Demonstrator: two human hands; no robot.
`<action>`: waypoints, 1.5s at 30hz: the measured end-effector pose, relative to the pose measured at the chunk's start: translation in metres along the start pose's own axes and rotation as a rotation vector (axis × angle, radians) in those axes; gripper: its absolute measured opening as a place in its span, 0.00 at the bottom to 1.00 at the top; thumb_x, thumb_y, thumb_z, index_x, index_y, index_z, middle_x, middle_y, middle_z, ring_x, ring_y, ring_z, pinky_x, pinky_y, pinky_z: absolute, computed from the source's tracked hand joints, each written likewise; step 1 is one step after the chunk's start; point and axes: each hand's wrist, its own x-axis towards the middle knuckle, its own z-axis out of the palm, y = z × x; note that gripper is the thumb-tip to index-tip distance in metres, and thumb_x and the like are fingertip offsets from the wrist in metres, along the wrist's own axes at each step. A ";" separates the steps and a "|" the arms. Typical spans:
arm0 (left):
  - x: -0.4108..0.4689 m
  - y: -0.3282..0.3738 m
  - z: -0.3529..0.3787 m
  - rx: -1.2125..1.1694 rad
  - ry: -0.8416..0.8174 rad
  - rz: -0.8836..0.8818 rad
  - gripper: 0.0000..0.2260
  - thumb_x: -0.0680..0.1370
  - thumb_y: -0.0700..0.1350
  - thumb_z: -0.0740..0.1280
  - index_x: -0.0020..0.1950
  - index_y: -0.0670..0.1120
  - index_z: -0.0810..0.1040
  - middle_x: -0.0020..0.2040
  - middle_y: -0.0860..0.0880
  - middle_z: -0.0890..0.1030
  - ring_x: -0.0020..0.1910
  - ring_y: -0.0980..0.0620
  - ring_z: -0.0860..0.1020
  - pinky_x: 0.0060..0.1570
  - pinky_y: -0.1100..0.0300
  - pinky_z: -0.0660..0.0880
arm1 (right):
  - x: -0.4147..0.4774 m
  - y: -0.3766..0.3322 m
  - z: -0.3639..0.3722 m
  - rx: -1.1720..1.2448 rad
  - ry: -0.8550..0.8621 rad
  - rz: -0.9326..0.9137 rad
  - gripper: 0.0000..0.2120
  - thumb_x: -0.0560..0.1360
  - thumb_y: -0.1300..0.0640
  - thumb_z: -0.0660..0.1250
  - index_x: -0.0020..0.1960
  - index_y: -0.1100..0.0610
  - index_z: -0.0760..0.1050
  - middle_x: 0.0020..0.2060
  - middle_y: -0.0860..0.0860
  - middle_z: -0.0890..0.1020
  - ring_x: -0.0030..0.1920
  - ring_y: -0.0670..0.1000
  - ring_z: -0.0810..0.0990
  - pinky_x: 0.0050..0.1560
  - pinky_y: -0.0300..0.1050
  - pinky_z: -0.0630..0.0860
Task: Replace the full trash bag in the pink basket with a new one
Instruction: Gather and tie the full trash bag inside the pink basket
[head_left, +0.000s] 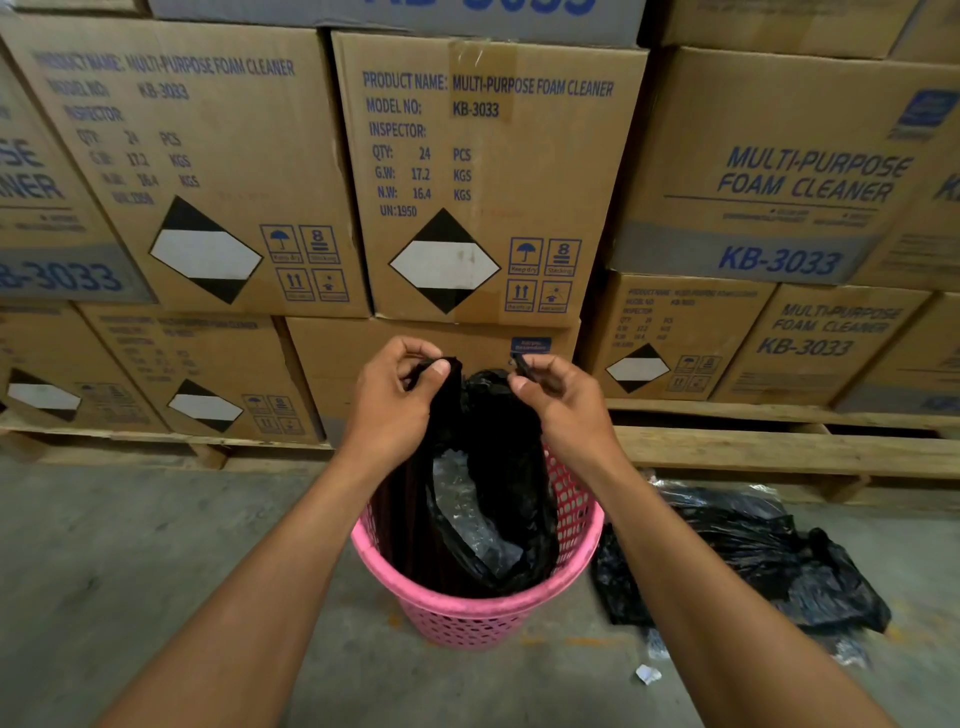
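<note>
The left hand (402, 387) is shut, pinching one top corner of the black bag (488, 478). The bag hangs straight down from both hands into the pink basket (467, 608) on the floor, right below them, with shiny stuff inside. The right hand (558, 397) pinches the other corner, just as near. I think lifting straight up comes next. Another bag (753, 561) lies on the floor to the right.

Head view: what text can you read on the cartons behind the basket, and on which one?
Centre carton: "PRODUCT NAME: MULTI-PURPOSE FOAM CLEANER"
"MODEL NO: KB-3033"
"INSPECTOR:"
"QTY: 24 PCS"
"G.W: 17.2 KGS"
"N.W: 16.4 KGS"
"UN:1950"
Right carton: "MULTI-PURPOSE FOAM CLEANER", "KB-3033"
Left carton: same product name and model; other lines blurred.
Handling-symbol captions and lower cartons' small print: too small to read.
</note>
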 end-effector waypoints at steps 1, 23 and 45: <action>0.000 0.002 0.000 -0.025 0.019 -0.001 0.04 0.78 0.39 0.70 0.50 0.47 0.77 0.45 0.49 0.83 0.44 0.56 0.81 0.43 0.67 0.75 | 0.000 0.000 0.001 -0.009 0.001 -0.010 0.12 0.79 0.62 0.70 0.60 0.50 0.80 0.56 0.47 0.84 0.60 0.46 0.81 0.68 0.50 0.75; 0.012 0.005 0.010 -0.131 -0.035 -0.005 0.18 0.69 0.32 0.77 0.53 0.50 0.82 0.51 0.50 0.83 0.45 0.55 0.85 0.50 0.62 0.80 | 0.007 0.018 0.013 -0.053 0.024 -0.089 0.21 0.80 0.59 0.68 0.64 0.34 0.74 0.57 0.52 0.82 0.61 0.53 0.81 0.64 0.60 0.78; 0.030 -0.005 0.018 -0.046 -0.251 -0.060 0.12 0.64 0.32 0.79 0.40 0.47 0.84 0.54 0.53 0.80 0.46 0.58 0.81 0.46 0.68 0.76 | 0.012 0.015 0.016 0.023 0.032 -0.057 0.06 0.77 0.65 0.72 0.50 0.56 0.84 0.42 0.50 0.87 0.46 0.47 0.86 0.49 0.43 0.82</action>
